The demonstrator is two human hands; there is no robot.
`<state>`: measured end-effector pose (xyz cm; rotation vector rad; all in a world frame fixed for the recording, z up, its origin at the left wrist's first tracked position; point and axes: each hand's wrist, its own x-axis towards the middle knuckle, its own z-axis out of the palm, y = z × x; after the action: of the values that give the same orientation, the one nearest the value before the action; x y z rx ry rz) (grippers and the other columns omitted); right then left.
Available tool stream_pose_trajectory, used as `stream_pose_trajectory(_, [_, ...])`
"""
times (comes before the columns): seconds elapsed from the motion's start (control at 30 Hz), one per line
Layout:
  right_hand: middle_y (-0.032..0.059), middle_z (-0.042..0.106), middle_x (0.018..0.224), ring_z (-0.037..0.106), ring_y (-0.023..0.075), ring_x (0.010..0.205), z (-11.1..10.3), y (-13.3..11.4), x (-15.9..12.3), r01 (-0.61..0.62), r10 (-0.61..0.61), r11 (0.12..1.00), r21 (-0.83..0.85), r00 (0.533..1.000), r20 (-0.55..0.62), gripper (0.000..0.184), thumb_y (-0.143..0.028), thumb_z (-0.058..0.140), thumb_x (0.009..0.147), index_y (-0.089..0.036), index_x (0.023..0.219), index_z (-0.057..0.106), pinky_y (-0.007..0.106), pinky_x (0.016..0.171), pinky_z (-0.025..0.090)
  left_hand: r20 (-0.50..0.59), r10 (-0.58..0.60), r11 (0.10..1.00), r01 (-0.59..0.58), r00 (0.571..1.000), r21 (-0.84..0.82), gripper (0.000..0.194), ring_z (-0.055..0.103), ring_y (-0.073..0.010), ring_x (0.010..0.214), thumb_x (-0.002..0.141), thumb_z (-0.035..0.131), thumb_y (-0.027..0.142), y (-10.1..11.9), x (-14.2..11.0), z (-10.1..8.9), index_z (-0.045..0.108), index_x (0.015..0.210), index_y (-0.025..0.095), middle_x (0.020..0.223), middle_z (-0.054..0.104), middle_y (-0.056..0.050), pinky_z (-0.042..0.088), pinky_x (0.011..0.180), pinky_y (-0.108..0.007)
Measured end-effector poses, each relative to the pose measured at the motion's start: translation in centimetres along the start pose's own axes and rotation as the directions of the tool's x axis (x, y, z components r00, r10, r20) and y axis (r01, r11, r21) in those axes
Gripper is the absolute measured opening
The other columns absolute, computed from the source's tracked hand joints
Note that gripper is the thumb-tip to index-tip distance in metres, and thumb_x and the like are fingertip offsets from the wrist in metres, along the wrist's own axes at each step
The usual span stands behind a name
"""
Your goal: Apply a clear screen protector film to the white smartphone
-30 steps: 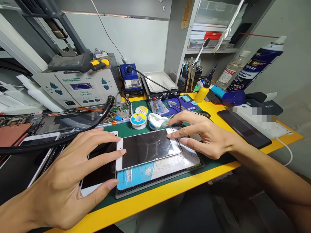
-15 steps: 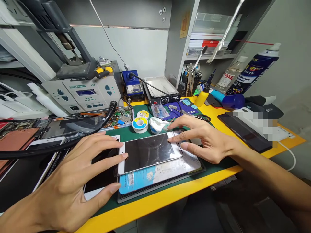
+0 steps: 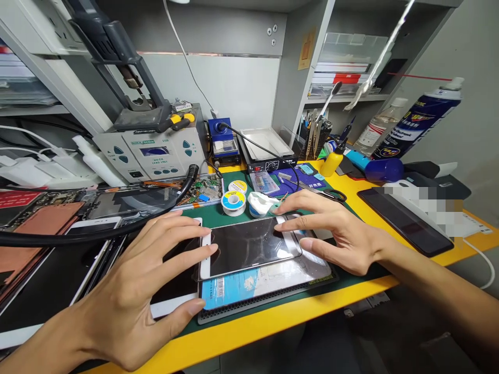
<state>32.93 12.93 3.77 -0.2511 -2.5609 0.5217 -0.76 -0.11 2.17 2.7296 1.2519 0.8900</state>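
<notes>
A white-framed phone screen [image 3: 245,246] lies face up, slightly tilted across the view, on a blue and white printed sheet [image 3: 268,283]. My left hand [image 3: 156,275] is open, with fingertips on the screen's white left end and the thumb near the sheet's left edge. At the other end, my right hand [image 3: 335,234] has its fingers spread. One of its fingertips rests by the screen's white right border, and its thumb is just beside that end. Beneath the sheet is a dark perforated plate [image 3: 265,306]. Another white-edged phone [image 3: 175,301] is partly hidden under my left hand.
A solder spool [image 3: 233,202] and a white wad [image 3: 263,202] sit behind the screen. A hot-air station [image 3: 156,156] stands at the back left, its black hose [image 3: 97,238] crossing the left side. Scissors [image 3: 333,195] and a dark phone [image 3: 405,221] lie to the right.
The whole scene has shifted slightly right in view. Both hands stay at the two ends of the screen. My right index fingertip now sits a little farther inward on the glass.
</notes>
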Motion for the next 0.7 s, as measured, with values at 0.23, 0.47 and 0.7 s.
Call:
stream_pose_trajectory(0.23, [0.0173, 0.071, 0.129, 0.058, 0.0348, 0.125, 0.72, -0.3, 0.19, 0.093, -0.093, 0.996, 0.005, 0.996, 0.013, 0.043, -0.021, 0.063, 0.084, -0.017, 0.126, 0.073, 0.058, 0.104, 0.05, 0.078, 0.044, 0.999, -0.045, 0.996, 0.01, 0.062, 0.042, -0.0425, 0.144, 0.081, 0.066, 0.029, 0.21, -0.14, -0.06, 0.059, 0.142, 0.023, 0.149, 0.056, -0.014, 0.024, 0.122, -0.072])
stream_pose_trajectory(0.47, [0.0155, 0.071, 0.134, 0.055, 0.0361, 0.13, 0.9, -0.14, -0.09, 0.074, -0.074, 0.997, -0.011, 0.996, 0.04, 0.045, -0.022, 0.065, 0.082, -0.018, 0.126, 0.074, 0.061, 0.109, 0.045, 0.133, 0.035, 0.998, -0.041, 0.99, 0.044, 0.066, 0.036, -0.0431, 0.149, 0.082, 0.066, 0.038, 0.06, -0.48, 0.25, 0.055, 0.146, 0.026, 0.158, 0.05, -0.011, 0.016, 0.123, -0.075])
stream_pose_trajectory(0.7, [0.0159, 0.071, 0.135, 0.055, 0.0349, 0.131, 0.97, -0.13, -0.12, 0.076, -0.075, 0.997, -0.008, 0.997, 0.035, 0.043, -0.02, 0.066, 0.081, -0.015, 0.123, 0.075, 0.058, 0.11, 0.045, 0.141, 0.027, 0.999, -0.032, 0.99, 0.035, 0.066, 0.037, -0.0429, 0.148, 0.082, 0.067, 0.04, -0.01, -0.51, 0.32, 0.055, 0.146, 0.027, 0.158, 0.05, -0.011, 0.017, 0.123, -0.075])
